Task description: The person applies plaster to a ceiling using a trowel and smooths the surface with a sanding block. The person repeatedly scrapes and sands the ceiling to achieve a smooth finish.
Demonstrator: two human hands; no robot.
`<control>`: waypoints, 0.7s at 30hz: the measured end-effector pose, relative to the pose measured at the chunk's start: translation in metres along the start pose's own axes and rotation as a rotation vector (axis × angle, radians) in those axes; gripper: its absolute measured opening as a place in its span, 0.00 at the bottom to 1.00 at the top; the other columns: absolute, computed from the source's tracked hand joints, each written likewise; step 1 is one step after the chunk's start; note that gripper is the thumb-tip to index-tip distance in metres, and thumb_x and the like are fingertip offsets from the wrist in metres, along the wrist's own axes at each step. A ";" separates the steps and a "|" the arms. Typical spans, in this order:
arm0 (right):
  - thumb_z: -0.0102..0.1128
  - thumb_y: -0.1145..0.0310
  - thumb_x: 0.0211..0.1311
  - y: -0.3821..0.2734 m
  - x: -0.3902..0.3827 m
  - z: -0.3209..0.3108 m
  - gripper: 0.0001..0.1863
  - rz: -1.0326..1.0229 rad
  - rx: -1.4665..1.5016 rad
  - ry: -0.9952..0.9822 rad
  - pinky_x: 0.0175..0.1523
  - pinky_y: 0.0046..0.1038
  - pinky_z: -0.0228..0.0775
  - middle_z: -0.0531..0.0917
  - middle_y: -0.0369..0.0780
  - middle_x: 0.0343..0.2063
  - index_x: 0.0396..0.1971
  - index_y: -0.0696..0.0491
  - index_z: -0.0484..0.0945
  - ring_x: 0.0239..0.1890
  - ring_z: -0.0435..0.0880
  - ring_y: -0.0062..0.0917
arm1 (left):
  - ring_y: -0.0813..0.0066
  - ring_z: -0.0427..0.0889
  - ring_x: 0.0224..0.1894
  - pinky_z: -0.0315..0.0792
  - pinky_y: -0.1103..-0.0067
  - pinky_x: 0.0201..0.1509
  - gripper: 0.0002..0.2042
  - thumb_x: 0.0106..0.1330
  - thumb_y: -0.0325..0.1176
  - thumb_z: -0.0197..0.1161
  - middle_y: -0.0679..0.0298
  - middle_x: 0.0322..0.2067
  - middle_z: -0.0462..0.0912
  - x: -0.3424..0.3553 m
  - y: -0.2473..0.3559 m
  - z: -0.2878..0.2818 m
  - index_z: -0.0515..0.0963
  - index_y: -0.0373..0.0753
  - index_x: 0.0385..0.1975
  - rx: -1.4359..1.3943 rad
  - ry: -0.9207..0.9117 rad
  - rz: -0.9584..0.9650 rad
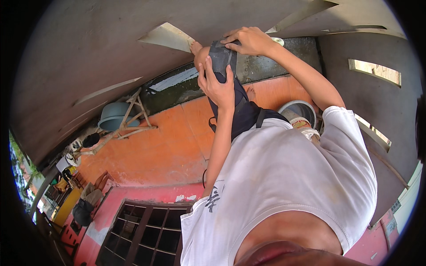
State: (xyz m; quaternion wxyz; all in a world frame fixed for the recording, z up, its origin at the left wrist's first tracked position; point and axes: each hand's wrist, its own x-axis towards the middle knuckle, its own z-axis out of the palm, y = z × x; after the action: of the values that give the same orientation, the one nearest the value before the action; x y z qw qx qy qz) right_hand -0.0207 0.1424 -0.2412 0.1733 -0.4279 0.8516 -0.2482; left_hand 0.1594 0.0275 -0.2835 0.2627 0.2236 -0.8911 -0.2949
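A dark grey piece, apparently cloth [220,58], lies over my raised leg just by the bare knee [202,57]. My left hand [218,88] grips its near part, with the thumb on one side and the fingers on the other. At its far right edge, my right hand [249,41] pinches the material with bent fingers. Dark shorts [242,117] cover the thigh below the piece. What is under the grey piece is hidden.
Orange floor [164,142] spreads below, beside a grey wall [102,48] with slots. A blue-green basin [116,116] stands by a wooden frame [140,111] at left. Near my right side are a metal basin [306,105] and a bucket [306,126]. Another person [91,197] sits at far left.
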 end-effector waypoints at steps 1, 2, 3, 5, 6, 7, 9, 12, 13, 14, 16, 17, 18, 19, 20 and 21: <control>0.62 0.58 0.70 0.002 0.005 0.000 0.16 0.024 -0.030 0.015 0.58 0.40 0.81 0.87 0.39 0.58 0.51 0.46 0.90 0.54 0.87 0.41 | 0.52 0.72 0.70 0.65 0.59 0.72 0.34 0.63 0.37 0.76 0.60 0.65 0.81 0.002 0.000 0.002 0.73 0.35 0.69 0.003 0.002 -0.002; 0.62 0.58 0.70 0.002 0.003 0.001 0.16 0.003 -0.028 0.028 0.57 0.39 0.81 0.86 0.39 0.59 0.51 0.46 0.90 0.54 0.88 0.40 | 0.52 0.72 0.70 0.65 0.58 0.72 0.34 0.63 0.37 0.76 0.60 0.65 0.81 0.000 -0.001 0.001 0.73 0.35 0.69 -0.008 0.007 0.000; 0.62 0.58 0.70 0.000 -0.003 0.002 0.16 -0.017 -0.026 0.042 0.57 0.39 0.82 0.86 0.39 0.60 0.51 0.45 0.90 0.53 0.88 0.40 | 0.51 0.72 0.70 0.65 0.58 0.72 0.34 0.63 0.37 0.76 0.60 0.65 0.80 -0.003 -0.003 0.000 0.73 0.35 0.69 -0.019 0.011 0.002; 0.62 0.58 0.70 -0.006 -0.011 0.006 0.16 -0.043 -0.001 0.063 0.55 0.39 0.82 0.85 0.38 0.61 0.51 0.45 0.90 0.52 0.88 0.39 | 0.51 0.72 0.70 0.65 0.58 0.71 0.35 0.63 0.37 0.76 0.59 0.65 0.80 -0.006 -0.005 0.000 0.72 0.35 0.70 -0.028 0.012 0.002; 0.62 0.58 0.70 -0.009 -0.014 0.009 0.16 -0.050 0.021 0.076 0.55 0.39 0.83 0.85 0.38 0.61 0.51 0.45 0.90 0.52 0.89 0.38 | 0.51 0.72 0.70 0.65 0.58 0.71 0.35 0.63 0.37 0.76 0.59 0.65 0.80 -0.005 -0.006 0.000 0.72 0.35 0.70 -0.026 0.011 0.004; 0.62 0.59 0.70 -0.009 -0.018 0.012 0.16 -0.053 0.043 0.087 0.54 0.39 0.83 0.85 0.38 0.61 0.51 0.45 0.91 0.51 0.89 0.38 | 0.51 0.72 0.70 0.65 0.57 0.71 0.35 0.63 0.37 0.76 0.59 0.65 0.80 -0.005 -0.005 0.000 0.72 0.35 0.70 -0.027 0.008 0.003; 0.62 0.59 0.70 -0.008 -0.015 0.015 0.15 0.016 0.016 0.122 0.53 0.38 0.83 0.84 0.37 0.62 0.50 0.45 0.91 0.48 0.90 0.38 | 0.48 0.72 0.69 0.66 0.57 0.71 0.34 0.63 0.35 0.76 0.55 0.64 0.80 -0.003 -0.001 0.000 0.72 0.33 0.69 -0.010 -0.004 0.012; 0.63 0.59 0.69 -0.018 -0.022 0.019 0.15 -0.030 0.005 0.169 0.52 0.37 0.84 0.85 0.36 0.61 0.50 0.45 0.91 0.45 0.91 0.39 | 0.46 0.72 0.69 0.67 0.56 0.71 0.33 0.62 0.34 0.76 0.54 0.64 0.80 -0.006 -0.001 -0.001 0.73 0.32 0.68 -0.013 -0.003 0.016; 0.63 0.58 0.69 -0.021 -0.025 0.021 0.15 -0.071 0.009 0.183 0.52 0.37 0.84 0.85 0.36 0.61 0.49 0.45 0.91 0.44 0.91 0.39 | 0.46 0.72 0.69 0.67 0.56 0.71 0.33 0.62 0.34 0.76 0.53 0.64 0.80 -0.007 -0.002 -0.002 0.73 0.32 0.67 -0.016 0.001 0.015; 0.63 0.59 0.69 -0.020 -0.024 0.023 0.15 -0.035 0.010 0.183 0.52 0.37 0.84 0.85 0.36 0.61 0.49 0.45 0.91 0.44 0.91 0.39 | 0.46 0.72 0.69 0.66 0.56 0.71 0.33 0.63 0.35 0.75 0.54 0.64 0.80 -0.007 -0.002 -0.002 0.73 0.33 0.68 -0.010 -0.001 0.016; 0.63 0.59 0.69 -0.015 -0.017 0.023 0.15 0.038 0.013 0.185 0.52 0.38 0.84 0.85 0.35 0.61 0.49 0.45 0.91 0.43 0.91 0.39 | 0.48 0.72 0.69 0.65 0.56 0.71 0.34 0.64 0.38 0.75 0.56 0.65 0.79 -0.004 -0.004 -0.001 0.72 0.35 0.69 0.003 -0.006 0.018; 0.63 0.59 0.69 -0.012 -0.013 0.022 0.15 0.056 -0.001 0.190 0.52 0.38 0.84 0.84 0.35 0.61 0.49 0.45 0.91 0.43 0.91 0.39 | 0.48 0.72 0.69 0.65 0.56 0.71 0.34 0.64 0.38 0.75 0.55 0.65 0.79 -0.005 -0.005 -0.001 0.72 0.35 0.69 -0.001 -0.007 0.015; 0.63 0.59 0.69 -0.013 -0.015 0.024 0.15 0.050 -0.004 0.189 0.52 0.38 0.84 0.85 0.35 0.61 0.49 0.46 0.91 0.43 0.91 0.38 | 0.48 0.72 0.69 0.65 0.56 0.71 0.34 0.64 0.38 0.75 0.55 0.65 0.79 -0.007 -0.004 -0.001 0.72 0.35 0.69 -0.006 -0.008 0.012; 0.63 0.59 0.68 -0.015 -0.015 0.023 0.15 0.040 -0.007 0.190 0.52 0.38 0.84 0.85 0.35 0.61 0.49 0.46 0.91 0.43 0.91 0.38 | 0.48 0.72 0.69 0.65 0.56 0.71 0.34 0.64 0.38 0.75 0.54 0.65 0.79 -0.006 -0.006 0.001 0.72 0.35 0.69 -0.008 -0.005 0.012; 0.63 0.59 0.68 -0.016 -0.016 0.022 0.15 0.030 -0.010 0.192 0.51 0.38 0.84 0.85 0.35 0.61 0.49 0.46 0.91 0.43 0.91 0.38 | 0.48 0.72 0.69 0.65 0.56 0.71 0.33 0.64 0.38 0.75 0.54 0.65 0.79 -0.006 -0.007 0.000 0.73 0.35 0.69 0.006 -0.009 0.018; 0.63 0.59 0.69 -0.014 -0.017 0.026 0.15 0.005 0.020 0.181 0.51 0.38 0.84 0.85 0.36 0.61 0.49 0.46 0.91 0.42 0.91 0.38 | 0.48 0.72 0.69 0.65 0.56 0.71 0.33 0.64 0.38 0.75 0.54 0.65 0.79 -0.006 -0.008 -0.002 0.73 0.35 0.69 0.020 -0.013 0.024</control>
State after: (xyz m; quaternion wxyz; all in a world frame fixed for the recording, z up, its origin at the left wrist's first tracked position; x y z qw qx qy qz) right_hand 0.0110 0.1415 -0.2526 0.1006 -0.3996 0.8624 -0.2939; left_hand 0.1674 0.0241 -0.2895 0.2584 0.2136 -0.8982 -0.2843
